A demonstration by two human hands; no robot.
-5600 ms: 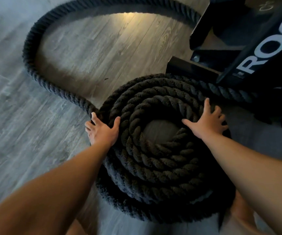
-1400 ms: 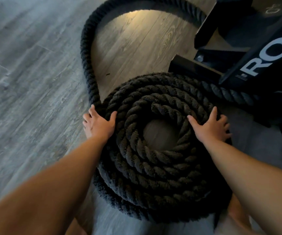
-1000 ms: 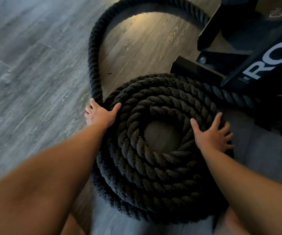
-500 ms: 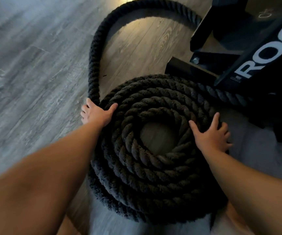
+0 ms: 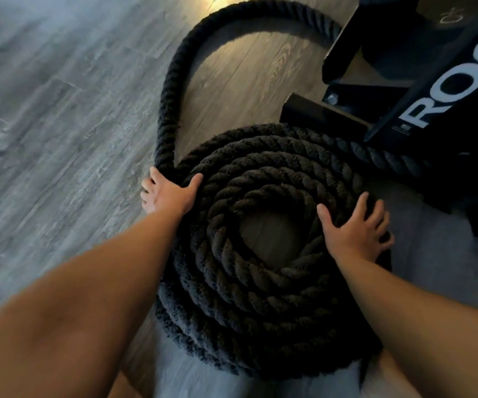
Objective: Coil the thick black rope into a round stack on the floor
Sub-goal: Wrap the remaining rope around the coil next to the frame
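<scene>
Rope (image 5: 249,297) is coiled flat on the floor (image 5: 59,139), loose end arcing away up top. Left hand (image 5: 169,193) grips the outer loop; right hand (image 5: 355,231) rests spread flat on top.

Open floor (image 5: 45,139) left of the coil (image 5: 260,297): wide bare planks, nothing in the way. Loose rope run (image 5: 171,90) leaves the coil's far-left edge and arches away, fencing a bare pocket of floor beyond the coil. Black steel frame (image 5: 439,90) crowds the coil's far-right side, its foot just beside the outer turn. Centre hole (image 5: 269,239) of the coil open down to the floor. Left hand (image 5: 169,193) grips the loose rope run at the coil's left rim, right hand (image 5: 355,231) lies flat on its right turns
</scene>
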